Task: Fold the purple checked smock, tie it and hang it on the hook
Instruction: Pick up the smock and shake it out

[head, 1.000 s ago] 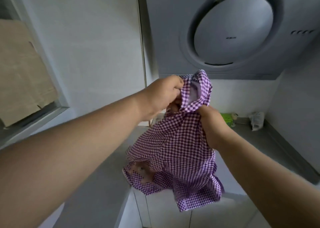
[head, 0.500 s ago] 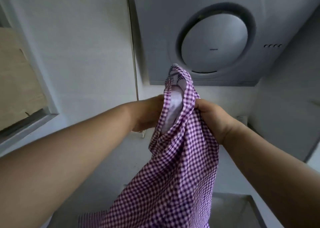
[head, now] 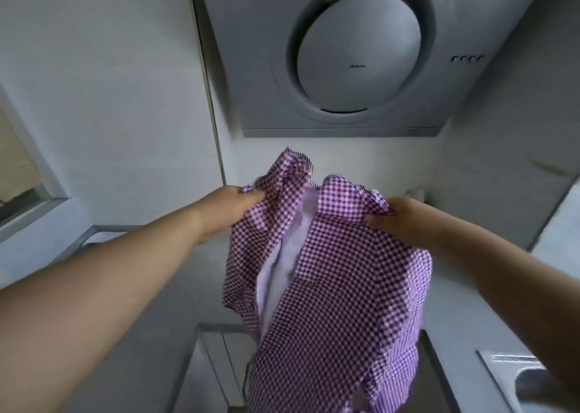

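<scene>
Hands are now pulling apart: half a sec ago both were bunched close together at the top of the purple checked smock (head: 339, 274), w/ the cloth hanging as one narrow rope-like fold between them; now the left hand (head: 233, 213) is gripping the top edge on its side, fingers curled into the fabric, and the right hand (head: 397, 221) is pinching the opposite top corner, so the upper hem is being stretched out wide btw the two. The smock is hanging in mid-air in front of the person, below the range hood (head: 354, 52) and above the grey tabletop (head: 150, 334), w/ its pale lilac inner side (head: 282, 274) showing thru an open slit down the middle. The lower part is dropping out of view at the bottom of the head view, so can't tell whether it's touching anything down there. View is also tilting down a bit vs. a moment ago, so a sink edge (head: 508, 368) is coming into sight at the right. What this means, as I read it: the garment is being opened and straightened, i.e. the fold is only being prepped, not made yet. Tying and hanging are both still ahead. No hook is visible anywhere, so where it'll end up hanging can't be judged. Main risk looks like the loose, crumpled left side folding unevenly unless it's shaken flat first.
</scene>
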